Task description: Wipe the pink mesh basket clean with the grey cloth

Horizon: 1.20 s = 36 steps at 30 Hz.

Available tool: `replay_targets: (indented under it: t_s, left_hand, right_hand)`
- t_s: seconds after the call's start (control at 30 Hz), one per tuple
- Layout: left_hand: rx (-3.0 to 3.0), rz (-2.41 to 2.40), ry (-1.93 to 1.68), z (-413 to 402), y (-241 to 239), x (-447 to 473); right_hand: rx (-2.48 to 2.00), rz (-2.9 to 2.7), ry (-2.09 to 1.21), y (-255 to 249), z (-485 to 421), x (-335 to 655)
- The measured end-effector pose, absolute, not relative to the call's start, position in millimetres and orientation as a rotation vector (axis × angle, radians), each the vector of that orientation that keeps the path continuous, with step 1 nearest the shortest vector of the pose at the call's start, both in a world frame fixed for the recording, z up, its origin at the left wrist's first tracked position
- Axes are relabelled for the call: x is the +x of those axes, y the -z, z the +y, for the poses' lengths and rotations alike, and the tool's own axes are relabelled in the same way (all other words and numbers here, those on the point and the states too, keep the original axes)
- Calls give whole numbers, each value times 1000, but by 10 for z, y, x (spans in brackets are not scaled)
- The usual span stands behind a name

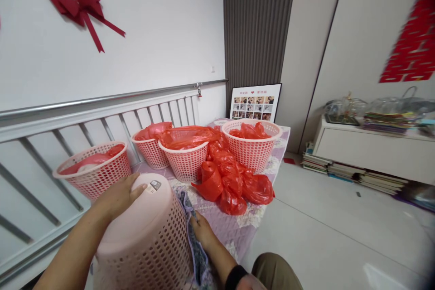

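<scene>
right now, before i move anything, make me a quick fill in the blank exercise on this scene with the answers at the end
The left hand rests on a perforated plastic basket coloured ____. The patterned cloth beside that basket is held in the ____. Besides that basket, ____ more perforated baskets are in view. The bow on the white wall is ____.
Missing words: pink; right hand; four; red.

Behind the nearest basket (pixel 146 231), four more baskets (pixel 185 161) hold plastic (pixel 249 131); loose bags (pixel 234 186) lie on the cloth (pixel 234 229) before the rightmost basket (pixel 251 152); a photo board (pixel 256 99) stands behind it, a cabinet (pixel 374 147) farther right.
</scene>
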<state>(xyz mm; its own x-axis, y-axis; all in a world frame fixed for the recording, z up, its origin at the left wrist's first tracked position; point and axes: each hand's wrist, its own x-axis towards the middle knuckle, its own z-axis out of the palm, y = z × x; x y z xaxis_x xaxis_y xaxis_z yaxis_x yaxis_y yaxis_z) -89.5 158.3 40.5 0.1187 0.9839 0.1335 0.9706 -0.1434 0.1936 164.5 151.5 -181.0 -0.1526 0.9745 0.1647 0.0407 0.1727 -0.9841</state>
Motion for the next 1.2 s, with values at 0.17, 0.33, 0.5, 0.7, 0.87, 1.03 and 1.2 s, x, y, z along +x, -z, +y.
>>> replay_targets:
  t_s: [0.17,0.33,0.5,0.7,0.87,1.03,1.2]
  left_hand:
    - [2318,1989,-373,1532,-423,-882]
    - [2312,1923,-318,1500,-406,-901]
    - [2298,1907,-308,1470,-409,-884]
    - [2319,1913,-306,1468,-406,-863]
    - [2333,1932,-273,1444,-433,-841]
    - [2363,1881,-314,1414,-477,-819]
    - [2392,1821,-371,1444,-442,-847]
  right_hand:
    - [-1077,-1452,-1087,1837,1282,1715]
    - [-1104,-1434,-1024,1853,943,1778]
    - [-1198,-1409,-997,2251,566,1831]
    - [-1339,-1282,-992,2782,329,1760]
    - [-1228,-1315,-1102,1947,559,1653]
    - [-880,-1439,-967,765,836,1557]
    - [-663,-1520,-939,451,1170,1496]
